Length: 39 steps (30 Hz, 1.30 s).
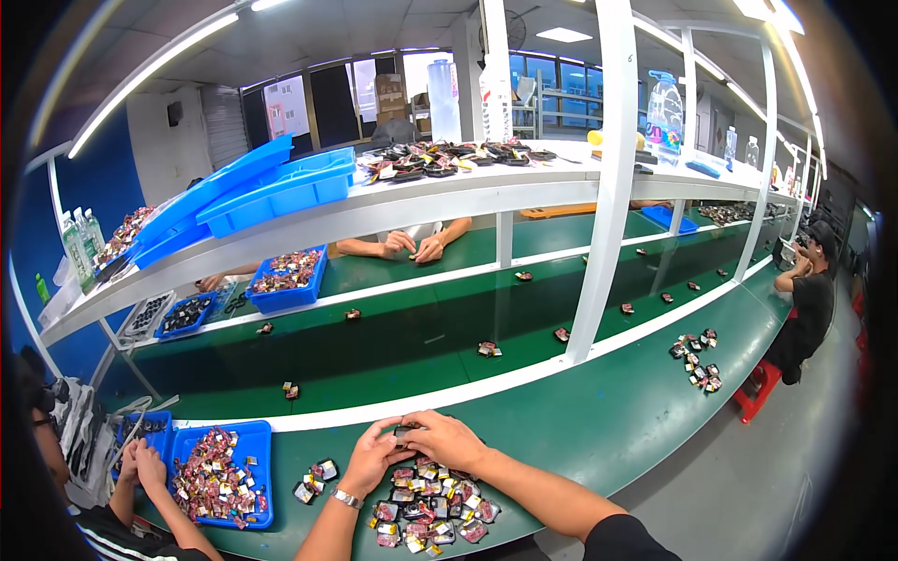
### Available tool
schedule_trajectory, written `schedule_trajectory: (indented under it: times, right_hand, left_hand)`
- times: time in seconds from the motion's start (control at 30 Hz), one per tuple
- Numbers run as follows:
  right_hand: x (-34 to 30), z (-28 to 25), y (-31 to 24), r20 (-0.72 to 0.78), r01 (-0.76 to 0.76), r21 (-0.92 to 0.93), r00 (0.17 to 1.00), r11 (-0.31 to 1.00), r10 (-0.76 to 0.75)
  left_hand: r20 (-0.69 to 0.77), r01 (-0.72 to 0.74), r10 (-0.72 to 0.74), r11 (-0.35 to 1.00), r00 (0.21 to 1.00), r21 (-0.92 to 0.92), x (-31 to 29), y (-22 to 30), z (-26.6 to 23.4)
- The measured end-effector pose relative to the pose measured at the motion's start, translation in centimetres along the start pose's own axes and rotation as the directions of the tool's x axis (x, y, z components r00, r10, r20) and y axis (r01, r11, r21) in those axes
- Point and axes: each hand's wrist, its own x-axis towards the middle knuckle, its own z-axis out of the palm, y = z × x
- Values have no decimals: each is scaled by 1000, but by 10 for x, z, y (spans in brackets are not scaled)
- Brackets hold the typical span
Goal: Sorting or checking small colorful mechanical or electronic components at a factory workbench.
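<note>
Black small part pinched between both grips, left hand, right hand

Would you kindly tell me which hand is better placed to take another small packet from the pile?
Probably the left hand: it lies directly above the pile of small red-and-black packets, while the right hand covers the small dark part.

Bare bench rightward (blue tray leftward)
</note>
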Motion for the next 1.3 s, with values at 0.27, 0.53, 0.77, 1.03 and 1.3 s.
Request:
schedule_trajectory:
  times: [0.27,0.53,0.77,1.03,1.3]
  right_hand:
    - [6,-9,-8,-73,-36,-53,997,998,32]
    - [8,-3,-8,-76,-78,32,994,996,80]
    - [6,-2,-13,-61,-84,94,994,992,90]
    - [3,0,-7,-69,-118,96,990,988,125]
    - [2,0,-6,-60,-52,126,996,991,60]
  left_hand:
    - [160,-32,36,999,987,-22,4,-1,-10]
    - [112,28,-32,999,993,36,3,0,-9]
    - [206,82,-56,989,977,-121,2,-1,-16]
    - [176,86,-81,996,981,-24,3,-3,-12]
    - [154,68,-56,995,986,-75,2,-6,-10]
